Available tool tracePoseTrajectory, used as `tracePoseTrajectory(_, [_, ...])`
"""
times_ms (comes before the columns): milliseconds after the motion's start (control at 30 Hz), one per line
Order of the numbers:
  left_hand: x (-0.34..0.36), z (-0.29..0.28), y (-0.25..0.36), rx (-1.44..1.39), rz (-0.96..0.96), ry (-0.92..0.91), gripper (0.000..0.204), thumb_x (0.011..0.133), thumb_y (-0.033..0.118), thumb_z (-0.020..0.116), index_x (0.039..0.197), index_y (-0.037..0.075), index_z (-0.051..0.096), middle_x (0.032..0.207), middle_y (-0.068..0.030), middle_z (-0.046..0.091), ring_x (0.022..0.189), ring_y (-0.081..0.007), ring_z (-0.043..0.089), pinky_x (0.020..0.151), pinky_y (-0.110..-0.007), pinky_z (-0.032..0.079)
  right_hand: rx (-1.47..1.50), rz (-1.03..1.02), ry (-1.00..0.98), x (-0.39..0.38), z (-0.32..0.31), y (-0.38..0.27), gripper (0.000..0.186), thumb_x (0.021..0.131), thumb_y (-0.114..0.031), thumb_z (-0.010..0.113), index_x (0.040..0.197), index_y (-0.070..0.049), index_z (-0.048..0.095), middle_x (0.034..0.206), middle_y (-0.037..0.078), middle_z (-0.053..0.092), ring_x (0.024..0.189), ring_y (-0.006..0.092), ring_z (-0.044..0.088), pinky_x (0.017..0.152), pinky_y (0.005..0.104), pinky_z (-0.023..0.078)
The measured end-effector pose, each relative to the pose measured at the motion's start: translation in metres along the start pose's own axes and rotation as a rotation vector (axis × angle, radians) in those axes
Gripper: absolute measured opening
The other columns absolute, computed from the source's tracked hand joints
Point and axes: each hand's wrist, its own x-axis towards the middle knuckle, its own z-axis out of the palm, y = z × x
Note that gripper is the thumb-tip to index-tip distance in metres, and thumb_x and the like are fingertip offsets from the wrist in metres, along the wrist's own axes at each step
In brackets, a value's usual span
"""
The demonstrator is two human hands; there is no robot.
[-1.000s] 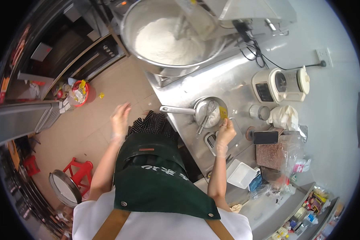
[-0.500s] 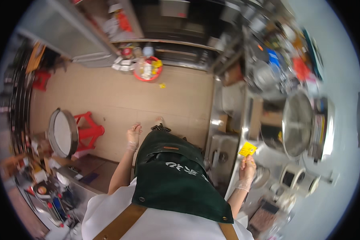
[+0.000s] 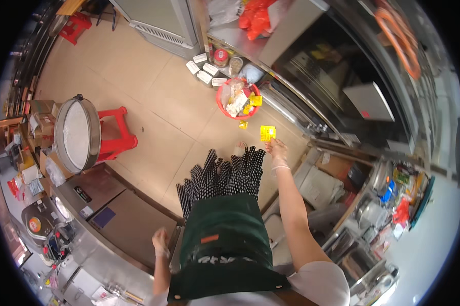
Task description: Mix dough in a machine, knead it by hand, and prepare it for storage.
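Note:
My right hand (image 3: 277,149), in a clear plastic glove, pinches a flat yellow packet (image 3: 268,133) by its lower edge. The arm stretches forward, holding the packet over the floor, to the right of and nearer than a red basket (image 3: 221,106). Crumpled wrappers, clear plastic and yellow packets fill that basket. A small yellow wrapper (image 3: 244,124) lies on the tiles just in front of it. Low at my left side, my left hand (image 3: 161,240), also gloved, has its fingers curled in with nothing visible in them. It is nearest to the steel counter front.
A large round sieve or pan (image 3: 77,133) rests beside a red plastic stool (image 3: 118,133) on the left. White cartons (image 3: 204,76) and jars stand behind the basket. A cluttered steel counter (image 3: 337,224) runs along my right; a glass-fronted dark cabinet (image 3: 322,66) stands ahead.
I have turned left, away from the right-hand counter, toward the basket. My right hand has carried the yellow packet forward over the floor. My left hand has dropped back to my side.

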Motion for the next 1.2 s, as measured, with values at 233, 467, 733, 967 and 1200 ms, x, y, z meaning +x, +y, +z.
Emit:
tracePoseTrajectory(233, [-0.03,0.031,-0.134,0.128,-0.634,0.127,0.011,0.078,0.01,0.058,0.071,0.006,0.065,0.057,-0.0033,0.055,0.049,-0.0144,0.055,0.043,-0.027,0.045,-0.234,0.33,0.052,0.185,0.123,0.082,0.021,0.093,-0.017,0.058,0.104,0.002,0.06,0.082,0.013,0.068,0.062,0.0174,0.066,0.051,0.0269,0.055])
tracePoseTrajectory(467, [-0.027,0.05,-0.173,0.527,-0.512,0.035,0.028,0.082,0.03,0.065,0.1,0.01,0.074,0.087,-0.01,0.073,0.083,-0.0197,0.07,0.079,-0.032,0.053,0.094,0.289,-0.26,0.268,0.183,0.125,0.024,0.098,-0.015,0.04,0.106,0.004,0.053,0.101,0.018,0.061,0.105,0.0296,0.061,0.097,0.0386,0.05])
tracePoseTrajectory(733, [0.085,0.103,-0.118,0.836,-0.121,0.094,0.024,0.092,0.024,0.057,0.107,0.009,0.068,0.087,-0.0151,0.068,0.084,-0.0253,0.067,0.077,-0.038,0.052,0.293,0.244,-0.025,0.233,0.166,0.132,0.021,0.093,0.0,0.048,0.113,0.006,0.05,0.109,0.02,0.057,0.109,0.0268,0.059,0.094,0.0361,0.051])
tracePoseTrajectory(967, [0.177,0.316,0.02,0.239,0.466,0.001,0.026,0.091,-0.004,0.054,0.116,0.0,0.061,0.103,-0.0139,0.064,0.096,-0.0221,0.062,0.086,-0.033,0.05,-0.148,0.097,0.207,0.25,0.072,0.196,0.029,0.083,-0.001,0.065,0.111,0.001,0.058,0.095,0.013,0.065,0.09,0.024,0.066,0.071,0.0314,0.055])
tracePoseTrajectory(1200, [0.373,0.466,0.02,0.664,0.486,-0.314,0.024,0.088,0.017,0.064,0.106,0.002,0.064,0.092,-0.0175,0.066,0.087,-0.0318,0.064,0.079,-0.037,0.05,-1.268,-0.847,0.014,0.331,0.075,0.32,0.033,0.073,-0.014,0.076,0.101,0.0,0.063,0.096,0.015,0.066,0.087,0.0346,0.065,0.074,0.0423,0.054])
